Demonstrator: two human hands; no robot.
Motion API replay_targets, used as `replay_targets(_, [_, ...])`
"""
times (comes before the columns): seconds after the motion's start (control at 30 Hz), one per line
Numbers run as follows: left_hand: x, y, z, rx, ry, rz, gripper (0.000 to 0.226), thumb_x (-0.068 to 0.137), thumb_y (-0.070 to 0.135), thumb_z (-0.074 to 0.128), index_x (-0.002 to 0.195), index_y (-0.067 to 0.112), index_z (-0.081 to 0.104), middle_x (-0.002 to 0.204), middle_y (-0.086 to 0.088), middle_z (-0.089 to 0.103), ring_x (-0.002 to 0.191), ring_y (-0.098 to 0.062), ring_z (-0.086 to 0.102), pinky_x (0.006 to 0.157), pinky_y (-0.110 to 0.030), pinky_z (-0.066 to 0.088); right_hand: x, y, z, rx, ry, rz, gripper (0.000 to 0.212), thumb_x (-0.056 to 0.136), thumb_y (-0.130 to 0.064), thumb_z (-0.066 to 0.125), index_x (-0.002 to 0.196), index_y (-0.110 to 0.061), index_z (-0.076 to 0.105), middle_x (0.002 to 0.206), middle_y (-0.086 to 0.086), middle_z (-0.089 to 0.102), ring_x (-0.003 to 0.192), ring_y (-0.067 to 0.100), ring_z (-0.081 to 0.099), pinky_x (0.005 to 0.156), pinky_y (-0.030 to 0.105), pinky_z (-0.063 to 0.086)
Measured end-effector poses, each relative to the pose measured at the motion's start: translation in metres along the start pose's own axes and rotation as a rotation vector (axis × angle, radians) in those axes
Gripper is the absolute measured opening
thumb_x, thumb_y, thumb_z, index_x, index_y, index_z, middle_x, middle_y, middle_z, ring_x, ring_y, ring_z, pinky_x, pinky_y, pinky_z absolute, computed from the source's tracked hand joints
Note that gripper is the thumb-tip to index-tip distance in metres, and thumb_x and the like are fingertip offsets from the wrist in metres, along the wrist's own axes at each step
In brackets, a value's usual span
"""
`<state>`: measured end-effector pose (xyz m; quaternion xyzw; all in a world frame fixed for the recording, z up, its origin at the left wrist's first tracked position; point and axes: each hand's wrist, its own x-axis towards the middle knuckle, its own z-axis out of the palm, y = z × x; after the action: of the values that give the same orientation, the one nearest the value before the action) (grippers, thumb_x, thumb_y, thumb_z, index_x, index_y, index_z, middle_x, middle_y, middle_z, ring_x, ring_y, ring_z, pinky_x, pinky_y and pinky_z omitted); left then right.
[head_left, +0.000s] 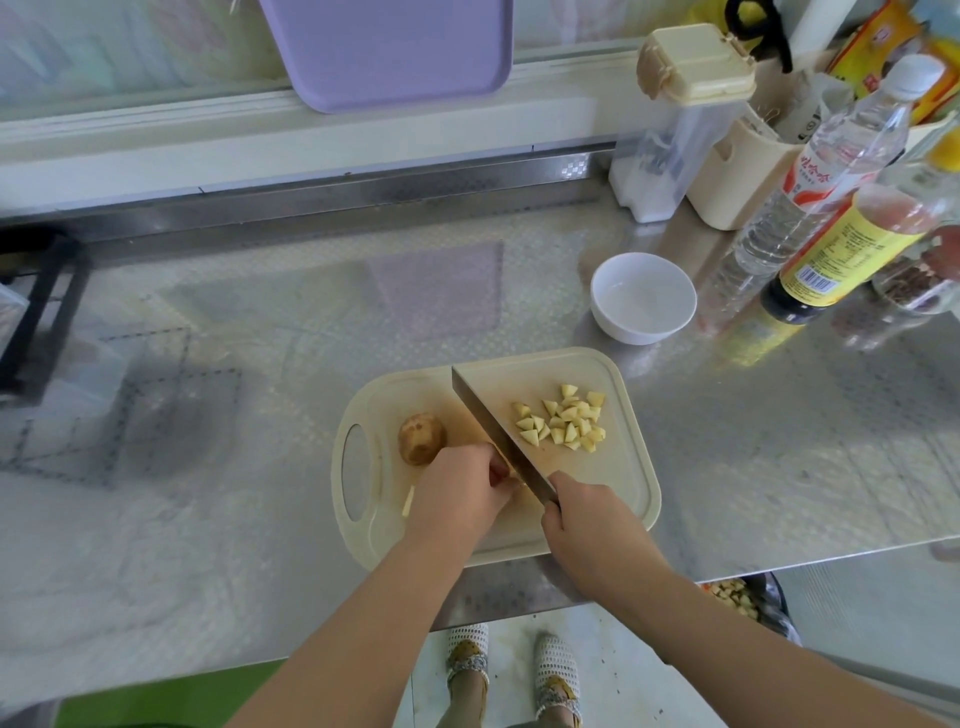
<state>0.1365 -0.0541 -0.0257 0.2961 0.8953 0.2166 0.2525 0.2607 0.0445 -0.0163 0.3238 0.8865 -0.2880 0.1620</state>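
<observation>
A beige cutting board (631, 467) lies on the steel counter in front of me. My right hand (587, 519) grips the handle of a cleaver (493, 426), whose blade slants across the board. My left hand (462, 493) curls over a piece of food at the blade's near end; the piece is mostly hidden under my fingers. To the right of the blade sits a pile of several pale diced pieces (566, 423). A whole brown piece, like a small potato (422, 438), rests on the board's left side, by the handle hole.
A white bowl (643, 297) stands behind the board to the right. Bottles (831, 249) and cream containers (691, 104) crowd the back right corner. A lilac tray (389, 47) leans against the back wall. A bin with scraps (737, 597) sits below the counter edge.
</observation>
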Motion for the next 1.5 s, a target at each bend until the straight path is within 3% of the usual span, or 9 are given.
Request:
replay_targets(0.23, [-0.002, 0.000, 0.001, 0.008, 0.010, 0.026, 0.017, 0.085, 0.035, 0.071, 0.097, 0.024, 0.067, 0.091, 0.006, 0.070, 0.084, -0.015, 0.065, 0.071, -0.031, 0.052, 0.011, -0.002, 0.005, -0.028, 0.002, -0.005, 0.013, 0.103, -0.028, 0.038, 0.095, -0.024, 0.046, 0.074, -0.004, 0.052, 0.066, 0.014, 0.055, 0.057, 0.028, 0.045])
replay_targets(0.5, [0.009, 0.010, 0.009, 0.090, 0.061, 0.081, 0.016, 0.089, 0.039, 0.064, 0.096, 0.025, 0.065, 0.091, 0.005, 0.067, 0.083, -0.016, 0.064, 0.067, -0.032, 0.052, 0.013, 0.009, -0.014, 0.042, 0.052, 0.002, 0.016, 0.102, -0.028, 0.038, 0.099, -0.022, 0.052, 0.081, -0.001, 0.059, 0.074, 0.019, 0.060, 0.073, 0.041, 0.056])
replay_targets(0.63, [0.021, 0.019, 0.010, 0.105, 0.098, 0.102, 0.015, 0.090, 0.040, 0.062, 0.098, 0.027, 0.066, 0.091, 0.005, 0.071, 0.085, -0.017, 0.067, 0.071, -0.035, 0.055, 0.011, 0.020, -0.030, 0.033, 0.149, -0.051, 0.015, 0.101, -0.031, 0.041, 0.091, -0.023, 0.048, 0.070, -0.002, 0.055, 0.064, 0.021, 0.057, 0.058, 0.039, 0.049])
replay_targets(0.73, [0.024, 0.020, 0.003, 0.060, 0.087, 0.106, 0.015, 0.092, 0.035, 0.063, 0.102, 0.026, 0.069, 0.097, 0.006, 0.072, 0.087, -0.014, 0.066, 0.075, -0.031, 0.053, 0.012, 0.030, -0.044, 0.010, 0.210, -0.076, 0.012, 0.101, -0.034, 0.044, 0.105, -0.026, 0.051, 0.072, -0.001, 0.060, 0.066, 0.025, 0.060, 0.056, 0.037, 0.048])
replay_targets(0.87, [0.011, 0.009, -0.035, -0.352, 0.388, -0.023, 0.011, 0.090, 0.021, 0.066, 0.097, 0.030, 0.067, 0.091, 0.017, 0.069, 0.079, 0.002, 0.061, 0.068, -0.008, 0.042, 0.013, 0.045, -0.059, -0.141, 0.268, -0.143, 0.021, 0.102, -0.040, 0.044, 0.122, -0.033, 0.044, 0.080, -0.006, 0.068, 0.063, 0.017, 0.062, 0.055, 0.035, 0.054])
replay_targets(0.97, [0.003, 0.017, -0.067, -0.403, 0.586, 0.092, 0.015, 0.092, 0.017, 0.061, 0.100, 0.030, 0.065, 0.094, 0.019, 0.064, 0.086, 0.002, 0.060, 0.071, -0.014, 0.048, 0.015, 0.050, -0.065, -0.260, 0.291, -0.202, 0.023, 0.099, -0.040, 0.048, 0.118, -0.031, 0.039, 0.064, -0.011, 0.053, 0.055, 0.013, 0.055, 0.048, 0.028, 0.047])
replay_targets(1.17, [0.001, 0.054, -0.056, 0.115, 0.031, 0.553, 0.021, 0.093, 0.024, 0.058, 0.109, 0.027, 0.072, 0.107, 0.014, 0.062, 0.094, -0.009, 0.059, 0.089, -0.028, 0.044, 0.014, 0.044, -0.070, -0.383, 0.231, -0.262, 0.024, 0.094, -0.036, 0.054, 0.110, -0.031, 0.037, 0.080, -0.008, 0.064, 0.068, 0.020, 0.058, 0.060, 0.033, 0.051])
replay_targets(1.33, [0.010, 0.050, -0.032, 0.180, -0.058, 0.553, 0.030, 0.096, 0.035, 0.049, 0.120, 0.035, 0.066, 0.115, 0.016, 0.054, 0.103, -0.011, 0.053, 0.096, -0.029, 0.039, 0.016, 0.043, -0.071, -0.441, 0.225, -0.281, 0.017, 0.094, -0.030, 0.054, 0.104, -0.030, 0.040, 0.074, -0.009, 0.055, 0.065, 0.020, 0.051, 0.052, 0.032, 0.035])
replay_targets(1.5, [0.030, 0.050, -0.023, 0.231, -0.125, 0.465, 0.034, 0.098, 0.041, 0.042, 0.127, 0.036, 0.060, 0.120, 0.014, 0.051, 0.111, -0.014, 0.049, 0.099, -0.033, 0.039, 0.019, 0.043, -0.070, -0.452, 0.216, -0.283, 0.016, 0.094, -0.026, 0.053, 0.103, -0.029, 0.040, 0.071, -0.010, 0.048, 0.066, 0.021, 0.051, 0.055, 0.033, 0.038])
